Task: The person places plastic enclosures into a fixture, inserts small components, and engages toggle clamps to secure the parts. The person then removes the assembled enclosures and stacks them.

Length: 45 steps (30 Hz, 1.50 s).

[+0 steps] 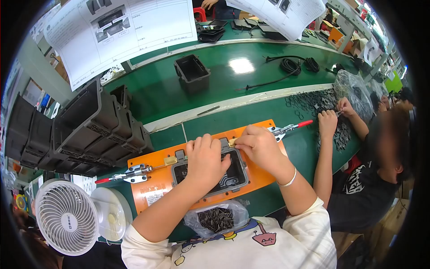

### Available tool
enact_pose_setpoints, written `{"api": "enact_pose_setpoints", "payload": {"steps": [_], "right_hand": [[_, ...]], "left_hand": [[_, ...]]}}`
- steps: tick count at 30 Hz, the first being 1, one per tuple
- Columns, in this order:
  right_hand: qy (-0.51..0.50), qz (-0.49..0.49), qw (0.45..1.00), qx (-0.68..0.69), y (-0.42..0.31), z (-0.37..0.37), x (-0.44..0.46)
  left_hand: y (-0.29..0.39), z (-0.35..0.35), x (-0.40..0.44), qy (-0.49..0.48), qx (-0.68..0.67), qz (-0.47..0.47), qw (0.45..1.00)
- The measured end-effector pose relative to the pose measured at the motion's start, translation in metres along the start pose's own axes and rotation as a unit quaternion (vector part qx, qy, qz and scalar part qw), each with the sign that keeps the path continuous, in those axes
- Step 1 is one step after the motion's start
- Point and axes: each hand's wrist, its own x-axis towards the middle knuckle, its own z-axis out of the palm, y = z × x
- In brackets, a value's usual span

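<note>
A dark grey plastic box (242, 180) sits open side up in an orange fixture plate (154, 184). My left hand (204, 163) lies over the box's far left side, its fingers bent over the far rim and its thumb toward the inside. At the far right corner, my right hand (260, 145) has thumb and forefinger pinched together next to a brass block (232, 142). Whatever is between those fingertips is too small or hidden to tell. Another brass block (170, 160) sits at the box's far left. Below the box lies a plastic bag of small dark metal pins (216, 219).
Red-handled toggle clamps (136, 174) (286, 129) flank the fixture. Stacked dark boxes (89, 130) and a white fan (67, 217) stand left. One dark box (192, 74) and coiled cables (291, 66) lie beyond. At right, a co-worker's hands (329, 123) handle black parts (342, 134).
</note>
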Motion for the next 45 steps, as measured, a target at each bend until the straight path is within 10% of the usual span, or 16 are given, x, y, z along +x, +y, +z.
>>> {"api": "enact_pose_setpoints", "payload": {"steps": [7,13,15,17,20,21,23,24,29,35,38,45], "right_hand": [[0.051,0.034,0.997,0.05,0.0,-0.011,-0.007],[0.353,0.336,0.873,-0.027,0.066,-0.056,-0.055],[0.461,0.294,0.837,0.027,0.147,-0.057,-0.095],[0.476,0.53,0.657,0.247,0.132,-0.074,-0.079],[0.382,0.348,0.433,0.739,0.188,-0.065,-0.086],[0.442,0.385,0.405,0.702,0.178,-0.062,-0.066],[0.337,0.175,0.495,0.782,0.177,-0.061,-0.056],[0.396,0.219,0.472,0.757,0.177,-0.073,-0.053],[0.314,0.215,0.781,0.496,0.075,-0.083,0.013],[0.12,0.128,0.967,0.184,0.031,-0.022,0.02],[0.04,0.112,0.993,-0.004,0.007,-0.008,0.025],[0.052,0.081,0.995,0.023,0.011,-0.011,0.023]], "left_hand": [[-0.002,0.004,0.0,0.023,-0.02,0.006,1.0],[-0.004,0.007,0.001,0.016,-0.062,0.002,0.998],[-0.005,0.008,0.001,0.013,-0.074,-0.001,0.997],[-0.006,0.009,0.0,0.021,-0.091,0.006,0.996],[-0.007,0.012,0.0,0.024,-0.102,0.007,0.994],[-0.007,0.012,0.0,0.026,-0.107,0.004,0.994],[-0.007,0.013,0.0,0.029,-0.112,0.004,0.993],[-0.008,0.013,0.0,0.032,-0.118,0.003,0.993],[-0.007,0.013,0.0,0.037,-0.124,0.006,0.992],[-0.007,0.011,0.001,0.035,-0.126,0.007,0.991],[-0.007,0.012,0.002,0.046,-0.128,0.012,0.991],[-0.009,0.015,-0.001,0.054,-0.104,0.016,0.993]]}}
